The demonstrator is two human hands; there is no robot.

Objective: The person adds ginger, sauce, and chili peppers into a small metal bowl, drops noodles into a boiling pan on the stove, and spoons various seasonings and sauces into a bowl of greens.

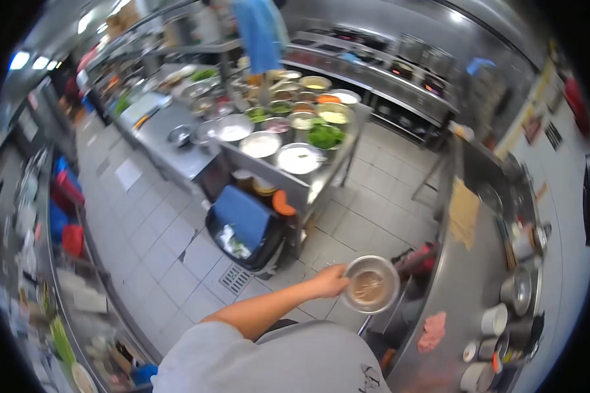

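My left hand (pixel 331 281) reaches across in front of me, fingers closed on the left rim of a round metal bowl (pixel 389 296). In the bowl lies a brownish liquid (pixel 368 288) with pale streaks or strips; I cannot tell what it is. The bowl is held above the floor, beside the left edge of a steel counter (pixel 416 357). A pink raw-looking piece (pixel 431 331), perhaps meat, rests on that counter. My right hand is not in view.
A prep table (pixel 321 187) ahead carries several metal bowls of vegetables and white ingredients. A black bin (pixel 269 252) with a blue panel stands by its end. Pots (pixel 518 291) and a beige cloth (pixel 464 213) lie on the right counter. Stoves (pixel 400 72) line the back wall.
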